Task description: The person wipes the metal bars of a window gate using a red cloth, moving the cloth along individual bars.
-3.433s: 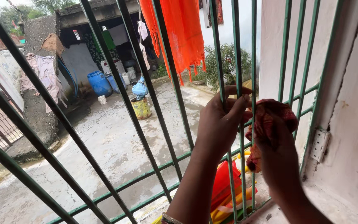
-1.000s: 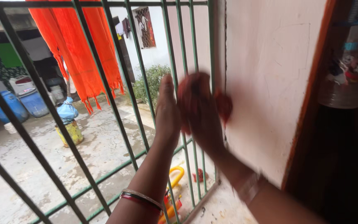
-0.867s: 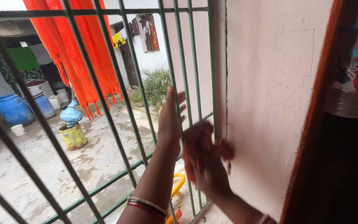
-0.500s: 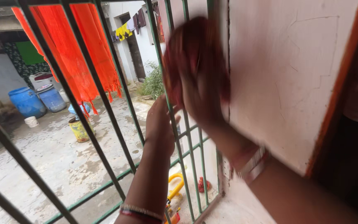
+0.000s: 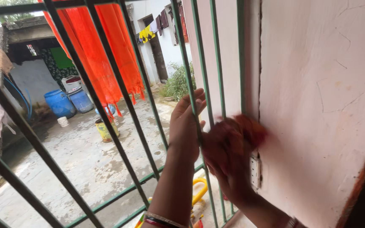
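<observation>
My left hand (image 5: 185, 125) grips a green bar of the window grille (image 5: 127, 99), thumb on the near side, fingers wrapped round it. My right hand (image 5: 226, 162) is blurred and closed on a reddish cloth (image 5: 246, 130), pressed against the rightmost bars beside the pink wall (image 5: 317, 105). A small white hinge plate (image 5: 254, 172) sits on the frame just right of that hand. Bangles show on my left wrist (image 5: 159, 220).
Beyond the grille lies a concrete yard with an orange cloth (image 5: 108, 50) hanging, two blue drums (image 5: 69, 101), a yellow bucket (image 5: 104, 130), a small white pot (image 5: 63, 121) and a bush (image 5: 178, 82). A yellow toy (image 5: 199, 192) lies below the grille.
My right hand with the cloth has dropped from high on the bars to the level of the hinge plate. My left hand keeps its grip on the bar.
</observation>
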